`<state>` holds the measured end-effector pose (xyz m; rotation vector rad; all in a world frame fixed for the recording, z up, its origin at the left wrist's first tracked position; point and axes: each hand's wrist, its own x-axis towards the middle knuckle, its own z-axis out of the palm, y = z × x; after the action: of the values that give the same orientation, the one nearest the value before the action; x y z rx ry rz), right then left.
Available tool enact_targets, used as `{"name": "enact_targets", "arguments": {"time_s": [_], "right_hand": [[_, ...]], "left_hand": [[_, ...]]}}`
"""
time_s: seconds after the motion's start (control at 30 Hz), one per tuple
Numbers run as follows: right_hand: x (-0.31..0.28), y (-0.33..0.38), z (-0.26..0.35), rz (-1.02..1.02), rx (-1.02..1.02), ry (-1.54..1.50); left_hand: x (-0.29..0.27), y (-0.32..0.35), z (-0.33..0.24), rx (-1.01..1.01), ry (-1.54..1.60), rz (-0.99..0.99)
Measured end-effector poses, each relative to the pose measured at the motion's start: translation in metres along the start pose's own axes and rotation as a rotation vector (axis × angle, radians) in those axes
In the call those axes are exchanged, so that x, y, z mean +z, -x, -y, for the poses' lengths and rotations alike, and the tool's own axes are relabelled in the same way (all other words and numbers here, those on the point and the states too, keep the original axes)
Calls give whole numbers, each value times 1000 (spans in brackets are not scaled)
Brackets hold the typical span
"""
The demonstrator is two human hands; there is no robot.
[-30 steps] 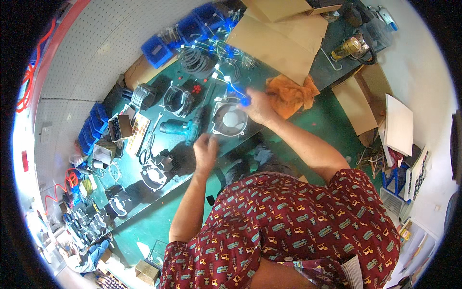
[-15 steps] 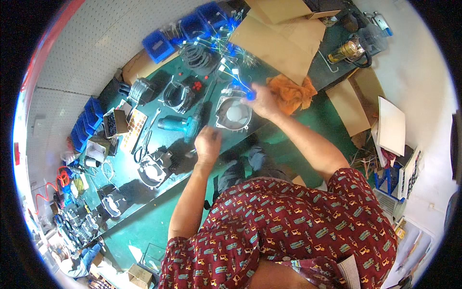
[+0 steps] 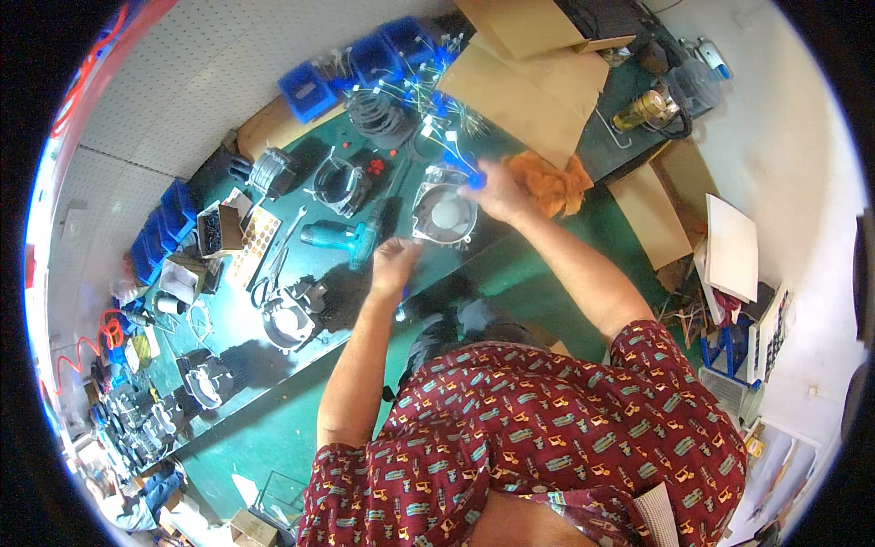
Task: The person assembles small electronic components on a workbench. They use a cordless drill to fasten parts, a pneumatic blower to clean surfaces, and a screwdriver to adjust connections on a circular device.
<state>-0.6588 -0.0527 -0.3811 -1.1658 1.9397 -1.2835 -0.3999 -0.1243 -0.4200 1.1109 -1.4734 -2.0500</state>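
Note:
A round metal housing (image 3: 445, 217) with a pale disc in its middle stands on the green bench in front of me. At its far right rim my right hand (image 3: 503, 193) pinches a small blue part (image 3: 476, 180), from which thin wires with white connectors (image 3: 450, 137) rise. My left hand (image 3: 394, 265) is closed beside the housing's near left edge. Whatever it holds is hidden in its fingers, though a small bluish bit shows below the fist. Left of that hand lies a teal power drill (image 3: 330, 235).
Another round housing (image 3: 339, 185), coiled black cable (image 3: 377, 117) and blue bins (image 3: 306, 91) stand farther back. To the right lie an orange cloth (image 3: 549, 182) and cardboard (image 3: 524, 87). A wrench (image 3: 290, 239) and more housings (image 3: 290, 321) line the left. A person sits at far lower left.
The view has shifted slightly. My left hand has turned a little and stays near the housing; a bluish bit now shows below it. My right hand keeps its pinch on the blue part.

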Motion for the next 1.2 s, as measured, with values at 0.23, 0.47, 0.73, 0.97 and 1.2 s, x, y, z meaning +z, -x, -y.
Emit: {"name": "enact_targets", "arguments": {"time_s": [0.23, 0.47, 0.73, 0.97, 1.2], "right_hand": [[4, 2, 0, -32, 12, 45], [3, 0, 10, -1, -1, 75], [-3, -1, 8, 25, 3, 66], [-1, -3, 12, 45, 0, 80], [-4, -1, 5, 31, 0, 57]], "left_hand": [[17, 25, -34, 401, -1123, -197], [-42, 89, -7, 98, -693, -141], [-52, 123, -1, 52, -426, -120], [26, 92, 20, 98, -714, 294], [-30, 77, -50, 236, -397, -397]]}}
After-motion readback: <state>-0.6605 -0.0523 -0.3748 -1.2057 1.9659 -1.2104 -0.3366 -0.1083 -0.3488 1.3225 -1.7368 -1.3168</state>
